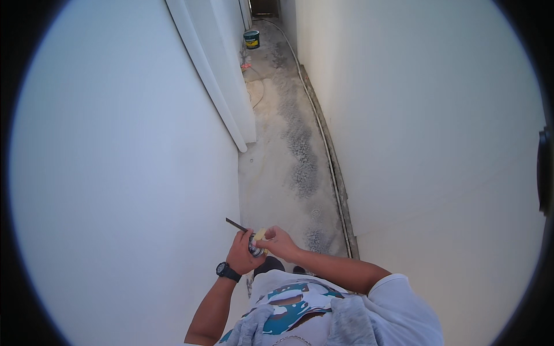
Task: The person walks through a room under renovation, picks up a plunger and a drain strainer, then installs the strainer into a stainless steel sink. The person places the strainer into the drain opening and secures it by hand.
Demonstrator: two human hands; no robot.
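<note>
In front of my body, low in the view, my left hand [239, 254], wearing a dark watch [224, 271] on the wrist, grips a round silvery item [253, 248] and a slim dark blade-like tool [235, 224] that points up and to the left. My right hand [278, 242] is closed at the item, its fingers on a pale yellow strip [261, 234] that looks like tape. Part of both items is hidden by my fingers.
I stand in a narrow passage between white walls [104, 144] [433, 115]. A white pipe [205, 75] runs along the left wall. A hose [323, 132] lies along the stained concrete floor [265, 167]. Farther ahead are a green bucket [251, 39] and small reddish items [246, 66].
</note>
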